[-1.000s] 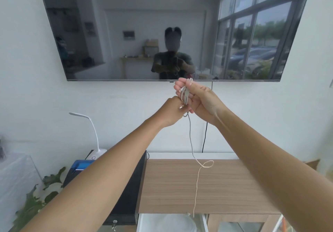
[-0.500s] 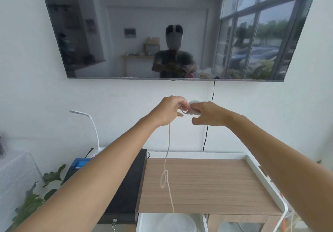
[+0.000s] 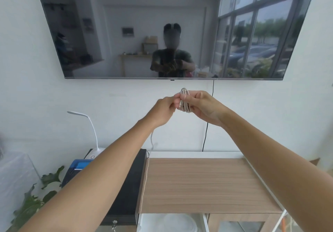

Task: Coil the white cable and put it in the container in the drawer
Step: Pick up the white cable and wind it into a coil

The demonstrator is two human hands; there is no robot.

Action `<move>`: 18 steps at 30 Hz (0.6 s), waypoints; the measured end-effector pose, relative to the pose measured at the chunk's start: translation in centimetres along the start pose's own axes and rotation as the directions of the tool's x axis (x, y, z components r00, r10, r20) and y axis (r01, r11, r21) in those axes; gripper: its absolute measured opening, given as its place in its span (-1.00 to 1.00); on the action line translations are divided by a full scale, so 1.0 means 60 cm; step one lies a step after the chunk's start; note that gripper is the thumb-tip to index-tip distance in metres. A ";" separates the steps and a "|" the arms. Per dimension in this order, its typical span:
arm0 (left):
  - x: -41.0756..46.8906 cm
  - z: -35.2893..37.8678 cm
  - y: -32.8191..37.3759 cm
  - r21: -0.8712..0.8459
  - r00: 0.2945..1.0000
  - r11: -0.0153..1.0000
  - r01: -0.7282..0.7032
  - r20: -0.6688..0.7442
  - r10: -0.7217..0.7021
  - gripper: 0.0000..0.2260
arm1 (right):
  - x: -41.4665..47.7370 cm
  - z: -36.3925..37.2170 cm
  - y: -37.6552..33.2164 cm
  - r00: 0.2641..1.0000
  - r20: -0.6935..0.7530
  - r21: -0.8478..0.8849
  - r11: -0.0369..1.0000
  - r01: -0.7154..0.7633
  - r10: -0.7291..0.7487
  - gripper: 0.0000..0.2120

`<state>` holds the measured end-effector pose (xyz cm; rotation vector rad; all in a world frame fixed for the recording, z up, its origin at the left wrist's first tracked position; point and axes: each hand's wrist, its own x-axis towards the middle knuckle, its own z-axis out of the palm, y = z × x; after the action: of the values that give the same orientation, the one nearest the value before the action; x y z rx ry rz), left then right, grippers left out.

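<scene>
The white cable (image 3: pixel 184 100) is wound into a small bundle of several loops, held up in front of the wall below the television. My right hand (image 3: pixel 201 106) grips this bundle between fingers and thumb. My left hand (image 3: pixel 163 111) pinches the cable just left of the bundle. A loose tail of the cable hangs down behind my left forearm and runs along the left edge of the wooden cabinet top (image 3: pixel 201 183). At the bottom edge, the open drawer (image 3: pixel 144 222) holds a round clear container (image 3: pixel 178 222), seen only in part.
A large dark television (image 3: pixel 162 28) hangs on the wall, with a black cord (image 3: pixel 207 129) dropping from it to the cabinet. Left of the cabinet are a black box (image 3: pixel 126 192), a white desk lamp (image 3: pixel 90 123), a blue device (image 3: pixel 79 165) and a green plant (image 3: pixel 34 195).
My hands went down from in front of the television's lower edge, then came up a little. More cable is wound into the bundle, and the hanging tail swung left, behind my left forearm.
</scene>
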<state>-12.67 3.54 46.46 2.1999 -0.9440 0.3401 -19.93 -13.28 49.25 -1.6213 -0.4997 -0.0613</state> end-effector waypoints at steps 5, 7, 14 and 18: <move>-0.021 0.016 0.014 -0.048 0.992 0.998 0.027 0.126 -0.021 -0.70 | 0.017 0.009 0.007 0.975 -0.222 0.209 0.976 0.064 -0.017 -0.72; -0.035 0.018 0.017 0.014 0.983 1.000 -0.019 0.184 0.017 -0.69 | 0.024 0.006 0.009 0.954 -0.299 0.209 0.973 0.097 -0.031 -0.70; -0.040 -0.026 0.037 0.155 0.981 0.974 -0.165 0.125 0.146 -0.80 | 0.023 -0.007 0.003 0.981 -0.186 -0.147 0.985 -0.086 0.058 -0.62; -0.025 -0.061 0.038 0.184 0.984 0.968 -0.170 0.077 0.158 -0.86 | 0.009 -0.005 0.004 0.991 0.007 -0.344 0.930 -0.125 0.136 -0.62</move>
<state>-15.25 5.78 49.49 2.3213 -1.1742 0.4581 -19.26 -13.40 49.22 -1.9981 -0.4186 -0.0244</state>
